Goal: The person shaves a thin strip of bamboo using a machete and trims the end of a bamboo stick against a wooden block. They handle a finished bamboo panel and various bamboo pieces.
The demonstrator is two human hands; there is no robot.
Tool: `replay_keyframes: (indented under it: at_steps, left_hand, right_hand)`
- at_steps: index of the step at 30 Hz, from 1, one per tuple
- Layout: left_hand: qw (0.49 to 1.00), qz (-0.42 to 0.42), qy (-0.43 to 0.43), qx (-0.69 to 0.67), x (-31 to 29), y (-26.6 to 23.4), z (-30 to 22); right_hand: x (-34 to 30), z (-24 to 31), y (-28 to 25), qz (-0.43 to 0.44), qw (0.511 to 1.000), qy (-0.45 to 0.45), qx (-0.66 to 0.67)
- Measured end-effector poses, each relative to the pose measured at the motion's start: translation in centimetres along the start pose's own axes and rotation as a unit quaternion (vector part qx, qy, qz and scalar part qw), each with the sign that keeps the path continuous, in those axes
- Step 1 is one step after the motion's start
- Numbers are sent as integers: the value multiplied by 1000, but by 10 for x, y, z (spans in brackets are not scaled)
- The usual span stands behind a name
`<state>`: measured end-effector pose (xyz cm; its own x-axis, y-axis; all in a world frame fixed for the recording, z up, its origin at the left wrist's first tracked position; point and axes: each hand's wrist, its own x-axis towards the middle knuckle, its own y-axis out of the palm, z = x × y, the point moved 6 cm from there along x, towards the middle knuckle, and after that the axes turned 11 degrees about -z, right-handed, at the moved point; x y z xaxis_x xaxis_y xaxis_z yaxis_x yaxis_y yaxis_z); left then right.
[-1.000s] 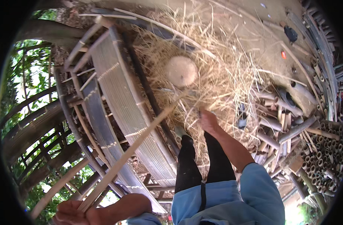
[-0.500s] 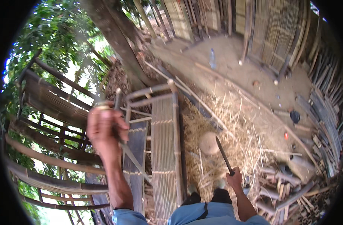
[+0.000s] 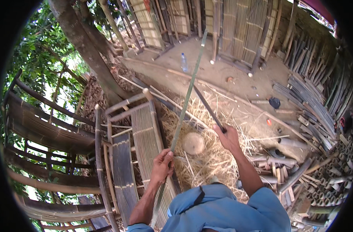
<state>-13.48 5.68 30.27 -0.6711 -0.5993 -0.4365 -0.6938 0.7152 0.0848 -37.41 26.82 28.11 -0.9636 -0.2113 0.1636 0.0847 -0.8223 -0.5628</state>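
Observation:
My left hand [image 3: 163,164] is closed round a long, thin green bamboo strip [image 3: 189,92], which runs from near my lap up toward the far wall. My right hand [image 3: 227,138] grips the handle of a machete [image 3: 207,105]. Its dark blade points up and to the left, and its tip lies close beside the strip; whether they touch I cannot tell. Below and between both hands, a round wooden chopping block [image 3: 193,143] sits among pale shavings [image 3: 219,166].
At my left stands a bamboo bench [image 3: 147,127], with more bamboo furniture [image 3: 49,120] beyond it. A tree trunk [image 3: 82,46] rises behind. Bamboo pieces [image 3: 304,96] are stacked at the right, with cut tubes [image 3: 335,166] nearer. A plastic bottle [image 3: 184,62] stands on the far ground.
My left hand has come down and rightward from over the bench, bringing the strip in front of me. The right hand has moved forward with the machete. The view has shifted to the right.

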Motion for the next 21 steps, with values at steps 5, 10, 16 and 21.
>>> replay_keyframes:
  at_steps: [5, 10, 16, 21]
  left_hand:
    - [999, 3, 50, 9, -17, 21, 30]
    - [1000, 10, -7, -28, -32, 29, 29]
    - [998, 4, -39, -48, -55, 23, 29]
    - [998, -8, -40, -54, -57, 20, 28]
  right_hand:
    - [-10, 54, 3, 74, 993, -80, -39]
    - [-65, 86, 29, 153, 934, -309, -89]
    - [-45, 83, 28, 159, 956, -232, -83]
    - [-88, 100, 28, 257, 908, -315, -99]
